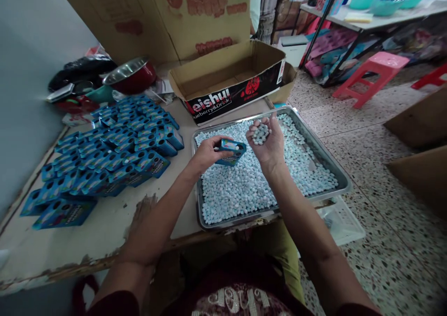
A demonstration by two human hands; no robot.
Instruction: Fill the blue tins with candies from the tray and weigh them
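Observation:
My left hand (209,154) is closed around a small blue box (232,152), held tilted over the left part of a metal tray (323,147). Pale blue and white oval candies (240,192) cover most of the tray's bottom. Palm up above the tray, my right hand (270,148) is cupped around a handful of candies (260,133). The box and the right hand are close together but apart. To the left, rows of similar blue boxes (115,160) stand on the worn table (104,232).
Behind the tray is a long open carton (237,99), with a large cardboard box (167,22) farther back. A red metal bowl (131,76) lies at the back left. On the right are a pink stool (373,76), brown cartons (422,176) and a table with green basins (387,3).

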